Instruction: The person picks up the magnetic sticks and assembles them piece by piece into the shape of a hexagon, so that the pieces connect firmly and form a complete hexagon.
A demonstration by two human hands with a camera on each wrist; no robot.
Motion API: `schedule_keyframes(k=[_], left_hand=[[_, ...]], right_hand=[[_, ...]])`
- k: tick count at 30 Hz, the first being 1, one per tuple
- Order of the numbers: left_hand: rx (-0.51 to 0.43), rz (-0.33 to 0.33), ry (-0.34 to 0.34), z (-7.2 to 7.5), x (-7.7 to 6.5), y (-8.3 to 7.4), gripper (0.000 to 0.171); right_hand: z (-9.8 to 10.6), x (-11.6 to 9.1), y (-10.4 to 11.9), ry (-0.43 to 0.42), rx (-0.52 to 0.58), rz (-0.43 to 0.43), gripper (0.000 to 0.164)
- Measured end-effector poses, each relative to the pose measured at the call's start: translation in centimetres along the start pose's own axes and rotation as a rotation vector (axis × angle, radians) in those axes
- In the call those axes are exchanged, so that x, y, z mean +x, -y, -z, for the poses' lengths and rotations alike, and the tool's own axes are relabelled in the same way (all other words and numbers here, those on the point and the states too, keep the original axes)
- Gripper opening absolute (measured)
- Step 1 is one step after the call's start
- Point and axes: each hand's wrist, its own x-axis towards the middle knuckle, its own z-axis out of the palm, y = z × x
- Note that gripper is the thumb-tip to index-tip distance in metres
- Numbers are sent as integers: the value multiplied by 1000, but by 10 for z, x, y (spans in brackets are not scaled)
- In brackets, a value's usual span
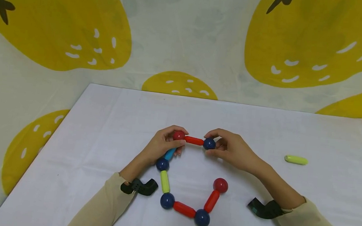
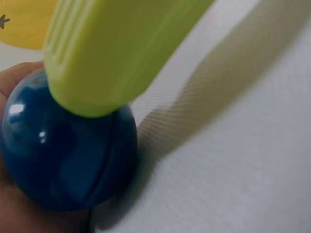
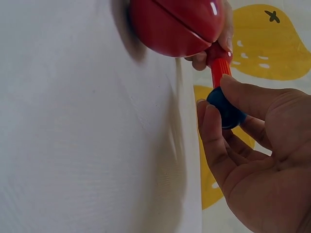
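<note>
Fingers and thumb of my left hand (image 1: 163,142) pinch a red ball (image 1: 178,136) in the head view. From that ball a red rod (image 1: 194,141) runs right to a dark blue ball (image 1: 209,143), which my right hand (image 1: 233,150) pinches. Below the left hand, a light blue rod (image 1: 170,154) leads to another blue ball (image 1: 163,164). The chain carries on through a yellow-green rod (image 1: 165,182), more blue balls and two red rods, and ends at a second red ball (image 1: 220,185). The right wrist view shows the right thumb and fingers around the blue ball (image 3: 226,108).
A loose yellow-green rod (image 1: 296,160) lies on the white tabletop (image 1: 121,115), right of the right hand. Behind the table hangs a cloth with yellow fruit shapes (image 1: 186,40). Each wrist wears a black camera mount (image 1: 265,208).
</note>
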Motion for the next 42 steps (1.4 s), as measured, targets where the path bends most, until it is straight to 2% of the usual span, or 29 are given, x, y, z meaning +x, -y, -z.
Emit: schedule_keyframes(k=[10,16,24,37,42], left_hand=[[42,-23,-14,1,0,1,33],[65,-36,-40,0,0,1,30],[72,-21,-28,0,0,0,28],[94,8,-36,-2,-1,-5,25],[87,-1,-37,-2,-1,-5,25]], right_hand=[[-1,-2,4,10,28,10,45],[0,-2,4,10,21,19,46],[-4,-3,3,24,33,-2,43],[-5,-3,9,-22,28,21,43],[-5,-3,11,-27,47,25,43]])
